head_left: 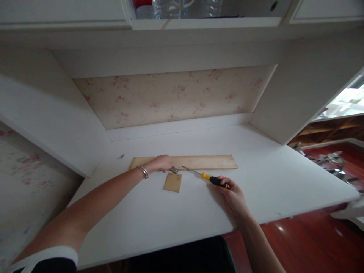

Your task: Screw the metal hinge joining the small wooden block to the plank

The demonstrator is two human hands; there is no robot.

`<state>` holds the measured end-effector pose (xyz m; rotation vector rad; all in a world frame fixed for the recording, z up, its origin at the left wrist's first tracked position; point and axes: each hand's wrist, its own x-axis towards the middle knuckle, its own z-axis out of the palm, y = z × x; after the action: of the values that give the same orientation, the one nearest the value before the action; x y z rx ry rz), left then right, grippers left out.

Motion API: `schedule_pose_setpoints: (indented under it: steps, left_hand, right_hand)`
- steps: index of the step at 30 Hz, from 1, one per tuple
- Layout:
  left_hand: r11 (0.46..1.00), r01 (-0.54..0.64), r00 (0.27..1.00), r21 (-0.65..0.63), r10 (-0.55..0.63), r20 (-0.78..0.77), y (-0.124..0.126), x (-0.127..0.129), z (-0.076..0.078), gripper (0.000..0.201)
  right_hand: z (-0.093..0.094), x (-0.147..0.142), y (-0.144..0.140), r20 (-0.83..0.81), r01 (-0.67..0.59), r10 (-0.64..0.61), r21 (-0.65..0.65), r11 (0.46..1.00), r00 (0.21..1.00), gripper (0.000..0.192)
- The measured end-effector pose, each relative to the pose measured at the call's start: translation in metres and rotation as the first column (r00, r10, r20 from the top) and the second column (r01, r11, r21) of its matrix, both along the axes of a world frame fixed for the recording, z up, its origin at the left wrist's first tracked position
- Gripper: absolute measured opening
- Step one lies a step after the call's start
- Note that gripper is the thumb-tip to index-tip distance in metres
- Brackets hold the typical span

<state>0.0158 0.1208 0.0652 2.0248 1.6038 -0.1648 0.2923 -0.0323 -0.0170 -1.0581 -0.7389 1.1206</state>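
Note:
A long, pale wooden board lies across the white worktop. My left hand rests over its left part, fingers closed on what looks like a small metal hinge at the board's near edge. Just below the hinge is a small square wooden piece, lying flat. In my right hand is a screwdriver with a yellow and black handle. Its shaft points left, and the tip appears close to the board's near edge, right of the hinge. Whether the tip touches the wood I cannot tell.
The white worktop has side panels left and right and a flowered back wall. An overhead cabinet holds clear plastic bottles. A small grey mark shows at the left. Shiny blurred items are beyond the right edge.

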Motion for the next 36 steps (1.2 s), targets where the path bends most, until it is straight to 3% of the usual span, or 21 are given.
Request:
schedule_pose_setpoints:
  steps: [5, 11, 20, 25, 32, 36]
  left_hand:
    - [0.997, -0.017, 0.997, -0.076, 0.022, 0.068, -0.007, -0.006, 0.000, 0.028]
    - [0.984, -0.105, 0.959, -0.143, 0.138, 0.246, -0.021, -0.015, -0.008, 0.034]
    - [0.951, -0.271, 0.797, -0.148, 0.309, 0.519, -0.038, -0.024, -0.036, 0.014]
    - [0.923, -0.369, 0.705, -0.111, 0.356, 0.613, -0.046, -0.023, -0.051, 0.016]
    - [0.937, -0.322, 0.765, 0.135, 0.174, 0.620, -0.057, -0.019, -0.061, 0.014]
    - [0.926, -0.299, 0.763, 0.231, 0.086, 0.641, -0.059, -0.018, -0.065, 0.016]
  right_hand:
    - [0.000, -0.001, 0.001, 0.015, 0.002, -0.003, 0.013, 1.000, 1.000, 0.027]
    - [-0.003, -0.001, -0.001, 0.004, -0.019, 0.019, 0.039, 0.999, 1.000, 0.025]
    - [-0.003, 0.000, -0.002, 0.061, 0.002, -0.003, 0.006, 1.000, 0.998, 0.027]
    - [-0.002, 0.000, -0.003, 0.075, -0.008, 0.008, -0.010, 1.000, 0.997, 0.025]
    - [-0.001, -0.001, -0.004, 0.099, -0.004, 0.005, -0.008, 1.000, 0.995, 0.025]
    - [-0.003, 0.000, -0.003, 0.108, -0.005, 0.004, 0.011, 1.000, 0.994, 0.024]
